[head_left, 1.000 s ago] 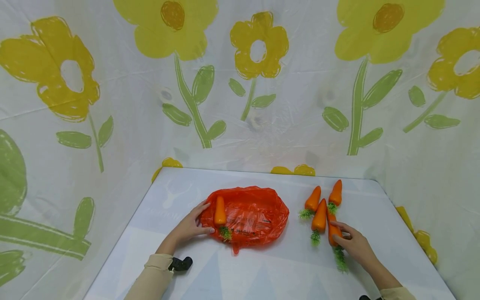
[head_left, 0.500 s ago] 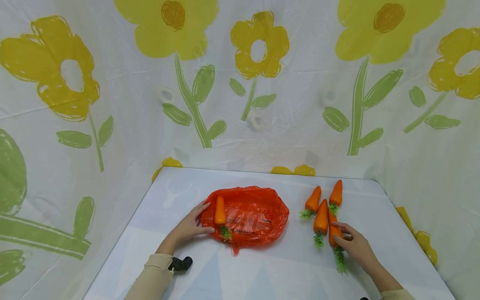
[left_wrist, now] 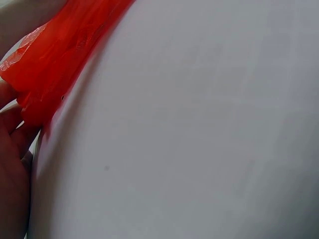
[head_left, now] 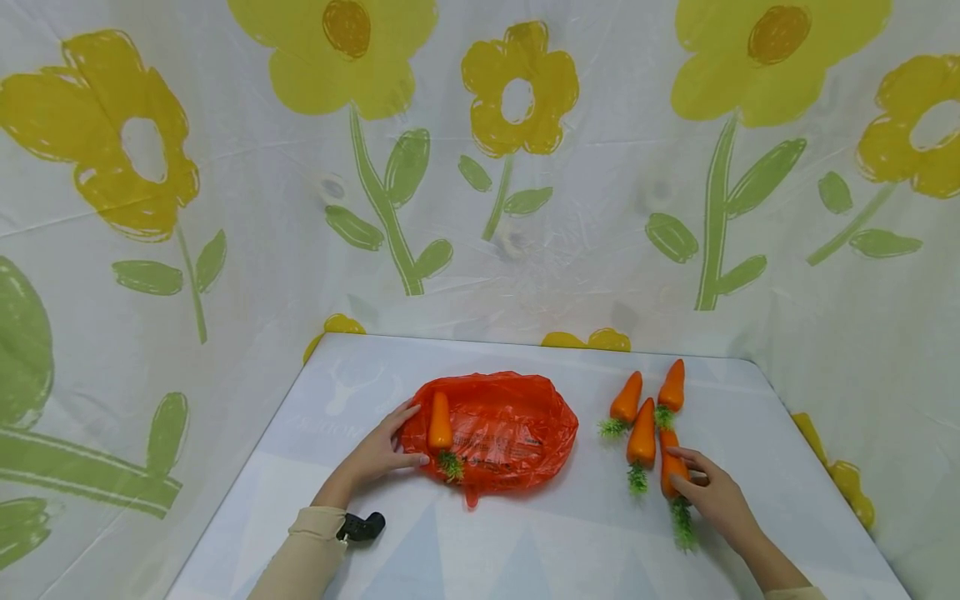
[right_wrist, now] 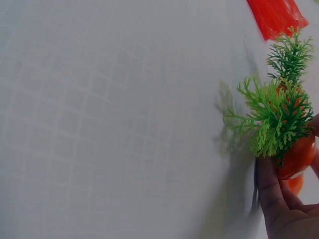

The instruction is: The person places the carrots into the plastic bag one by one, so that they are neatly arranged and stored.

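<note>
A red plastic bag [head_left: 510,425] lies spread with its mouth open on the table, one toy carrot [head_left: 440,425] with a green top at its left side. My left hand [head_left: 386,450] holds the bag's left edge; in the left wrist view the red film [left_wrist: 65,55] runs between thumb and fingers. To the right, my right hand [head_left: 712,493] grips another toy carrot [head_left: 670,467] between thumb and fingers. That carrot's leafy top [right_wrist: 279,117] points towards the right wrist camera. Three more carrots lie close by, the nearest being the middle carrot [head_left: 642,433].
Beyond the gripped carrot lie a carrot [head_left: 672,385] at the far right and a smaller-looking carrot [head_left: 626,397] left of it. The white table [head_left: 555,542] meets a flower-printed curtain [head_left: 585,250] at the back and sides. A black wrist mount [head_left: 363,527] sits on the left sleeve.
My right hand has drawn its carrot slightly towards me and to the right, away from the carrot behind it. The middle carrot shifted a little right. The left hand and bag stay put.
</note>
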`<move>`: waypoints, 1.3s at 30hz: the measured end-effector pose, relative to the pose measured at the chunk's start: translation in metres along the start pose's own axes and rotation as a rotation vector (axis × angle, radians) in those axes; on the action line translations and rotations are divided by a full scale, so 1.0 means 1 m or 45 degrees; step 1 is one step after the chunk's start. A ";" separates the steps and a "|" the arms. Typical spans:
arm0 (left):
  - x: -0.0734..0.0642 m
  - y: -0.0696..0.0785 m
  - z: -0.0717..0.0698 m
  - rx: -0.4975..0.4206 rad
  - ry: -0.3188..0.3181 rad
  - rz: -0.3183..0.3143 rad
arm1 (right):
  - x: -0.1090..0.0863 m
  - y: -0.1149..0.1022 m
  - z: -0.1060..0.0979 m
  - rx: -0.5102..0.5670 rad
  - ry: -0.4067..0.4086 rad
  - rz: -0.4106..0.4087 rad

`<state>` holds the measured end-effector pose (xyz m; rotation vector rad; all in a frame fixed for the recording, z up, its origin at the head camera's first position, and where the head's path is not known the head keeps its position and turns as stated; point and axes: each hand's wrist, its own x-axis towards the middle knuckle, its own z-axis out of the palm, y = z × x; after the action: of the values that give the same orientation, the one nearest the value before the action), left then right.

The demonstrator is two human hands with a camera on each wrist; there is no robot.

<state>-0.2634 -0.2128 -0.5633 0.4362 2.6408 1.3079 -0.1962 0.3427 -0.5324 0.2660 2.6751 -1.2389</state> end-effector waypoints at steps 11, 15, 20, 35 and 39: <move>0.000 -0.001 0.001 -0.017 -0.004 -0.012 | -0.002 0.003 -0.004 -0.024 0.040 0.007; 0.000 -0.001 0.001 -0.019 -0.004 -0.016 | -0.004 0.001 -0.006 -0.020 0.053 0.017; 0.000 0.000 0.001 -0.018 -0.002 -0.023 | -0.006 0.002 -0.008 -0.021 0.061 0.012; 0.001 -0.001 0.001 -0.024 -0.003 -0.007 | -0.007 0.003 -0.010 -0.045 0.103 -0.025; 0.001 -0.002 0.001 -0.017 -0.004 0.003 | -0.007 0.000 -0.012 -0.040 0.111 -0.034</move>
<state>-0.2645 -0.2130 -0.5656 0.4390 2.6282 1.3232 -0.1903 0.3509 -0.5227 0.2867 2.7784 -1.2184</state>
